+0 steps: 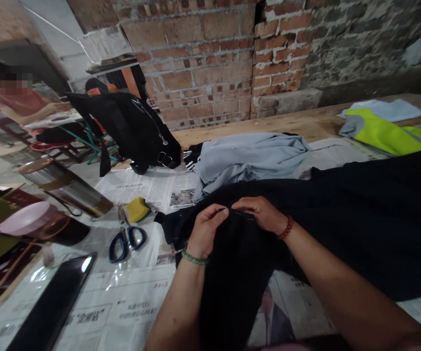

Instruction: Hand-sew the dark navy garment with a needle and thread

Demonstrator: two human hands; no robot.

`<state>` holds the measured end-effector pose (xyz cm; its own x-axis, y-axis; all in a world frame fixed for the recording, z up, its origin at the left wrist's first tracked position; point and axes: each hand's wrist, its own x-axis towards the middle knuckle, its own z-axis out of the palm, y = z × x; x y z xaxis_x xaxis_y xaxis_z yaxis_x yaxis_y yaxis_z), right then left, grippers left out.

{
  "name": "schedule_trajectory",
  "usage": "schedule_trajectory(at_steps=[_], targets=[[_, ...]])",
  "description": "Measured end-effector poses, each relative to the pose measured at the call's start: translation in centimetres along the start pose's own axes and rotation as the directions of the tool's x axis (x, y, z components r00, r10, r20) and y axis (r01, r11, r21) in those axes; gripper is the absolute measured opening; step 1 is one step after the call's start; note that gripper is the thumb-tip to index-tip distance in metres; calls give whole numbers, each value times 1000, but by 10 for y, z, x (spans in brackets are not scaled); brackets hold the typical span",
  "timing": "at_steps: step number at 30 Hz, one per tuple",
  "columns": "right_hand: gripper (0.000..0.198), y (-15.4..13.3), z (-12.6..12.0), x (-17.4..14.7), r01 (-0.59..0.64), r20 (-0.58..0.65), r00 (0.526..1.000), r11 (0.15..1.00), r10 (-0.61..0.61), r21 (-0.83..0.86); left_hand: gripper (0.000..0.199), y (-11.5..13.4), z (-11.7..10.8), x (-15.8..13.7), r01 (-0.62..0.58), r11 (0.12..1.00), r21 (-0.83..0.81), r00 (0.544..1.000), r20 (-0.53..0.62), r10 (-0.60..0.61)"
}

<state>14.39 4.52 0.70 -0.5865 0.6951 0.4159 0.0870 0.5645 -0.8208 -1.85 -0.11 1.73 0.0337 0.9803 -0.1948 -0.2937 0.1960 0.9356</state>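
Black cloth (234, 278) in fingers (219, 219); flask (69, 190) near backpack (130, 126).

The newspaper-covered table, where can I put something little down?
Printed newspaper shows bare between the blue-handled scissors, glossy black slab and left forearm; a smaller patch lies between the black fabric bag and yellow sponge. It's crowded where dark fabric spreads around the left hand and right hand.

Newspaper sheets (123, 292) cover much of the bench (320, 124). On them are dark cloth (360, 219), a grey garment (254, 153), scissors (125, 235), a yellow sponge (137, 209), a steel flask (73, 190) and perhaps a phone (53, 307); a black bag (130, 131) and a yellow-green garment (382, 129) rest farther back.
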Motion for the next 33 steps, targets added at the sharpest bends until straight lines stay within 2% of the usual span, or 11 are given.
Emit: schedule_trajectory(at_steps=[4,10,15,17,19,21,22,24,26,29,33], targets=[[15,0,3,0,-12,-29,1000,1000,12,-6,15,-2,1,1,-16,999,39,1000,-19,16],[12,4,12,-1,-138,-64,987,986,144,90,16,-8,3,6,-36,995,98,997,-67,42],[19,7,10,0,-118,-40,992,990,121,72,14,-9,6,6,-50,994,100,994,-89,59],[21,6,6,1,-117,-103,988,993,118,16,13,-9,7,6,-40,995,91,994,-102,49],[20,3,2,2,-101,-235,968,994,90,-35,13,-9,8,5,-40,995,91,990,-128,52],[17,-3,-1,2,-33,-339,941,997,8,-66,13,-8,8,5,-47,994,103,987,-150,63],[15,-6,-2,2,17,-349,936,996,-46,-86,14,-8,8,6,-50,993,111,986,-154,67],[11,-12,-3,1,105,-293,945,982,-147,-155,16,-8,7,6,-57,990,128,986,-149,76],[16,-15,-1,1,143,-210,957,954,-201,-263,16,-7,7,6,-71,988,136,986,-140,90],[14,-12,4,1,127,-168,964,910,-207,-394,14,-7,6,5,-84,988,127,985,-139,102],[6,-5,7,2,97,-172,968,906,-182,-412,11,-7,7,4,-85,990,116,987,-127,99]])
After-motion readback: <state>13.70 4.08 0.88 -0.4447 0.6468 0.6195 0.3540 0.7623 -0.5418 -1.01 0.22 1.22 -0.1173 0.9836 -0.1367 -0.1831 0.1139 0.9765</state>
